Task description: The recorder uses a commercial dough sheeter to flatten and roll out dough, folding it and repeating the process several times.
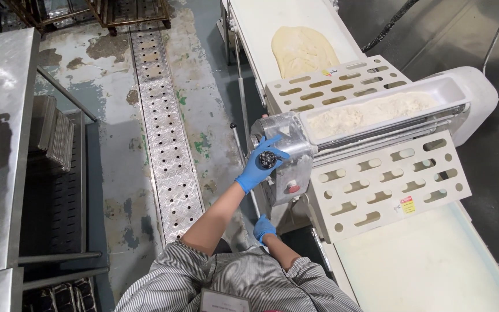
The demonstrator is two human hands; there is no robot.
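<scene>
Beside the dough sheeter (pixel 376 150), above worn, patchy floor (pixel 111 144), your left hand's (pixel 259 164) grip grasps the black knob (pixel 268 159); your right hand's (pixel 264 227) grip I cannot tell.

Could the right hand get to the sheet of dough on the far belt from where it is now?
Probably not without stepping along. The right hand hangs low by the machine's side, and the perforated guards and flour tray stand between it and the dough sheet.

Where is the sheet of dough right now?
In the head view, the dough sheet lies flat on the white conveyor belt at the top centre, just beyond the slotted guard and flour tray of the machine.
</scene>
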